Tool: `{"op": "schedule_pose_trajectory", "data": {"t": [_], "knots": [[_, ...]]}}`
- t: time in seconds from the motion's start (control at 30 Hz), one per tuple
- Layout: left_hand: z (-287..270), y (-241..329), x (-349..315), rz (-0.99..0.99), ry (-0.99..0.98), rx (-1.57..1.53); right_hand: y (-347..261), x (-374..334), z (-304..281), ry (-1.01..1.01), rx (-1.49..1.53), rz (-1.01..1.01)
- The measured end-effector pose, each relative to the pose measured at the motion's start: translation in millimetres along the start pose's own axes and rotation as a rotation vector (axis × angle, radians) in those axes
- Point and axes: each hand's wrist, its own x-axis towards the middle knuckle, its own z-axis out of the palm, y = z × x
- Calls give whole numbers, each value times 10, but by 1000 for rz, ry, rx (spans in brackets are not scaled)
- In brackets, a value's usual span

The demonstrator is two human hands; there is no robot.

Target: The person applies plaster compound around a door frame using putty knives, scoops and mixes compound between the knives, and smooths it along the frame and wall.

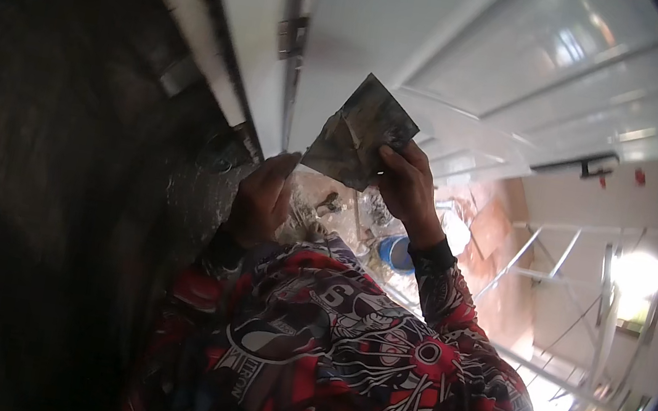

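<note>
White door: one. On it, black handle: one. Its left edge, hinge: one visible. Before it, dark sheet: one. Near its lower edge, hands: two, left hand and right hand. Below it, blue bucket: one.

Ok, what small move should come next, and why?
Perhaps steady the dark grey, four-sided, creased sheet with the left hand: the right hand grips its lower-right edge, while the left fingers are by its lower-left corner, contact unclear.
</note>
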Motion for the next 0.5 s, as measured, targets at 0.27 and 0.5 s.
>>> {"op": "schedule_pose_trajectory", "data": {"t": [0.27, 0.5], "knots": [[536, -2182, 39, -255, -80, -136, 1164, 447, -617, 371, 10, -179], [1181, -2565, 602, -556, -279, -600, 2593, 1164, -1330, 603, -581, -496]]}}
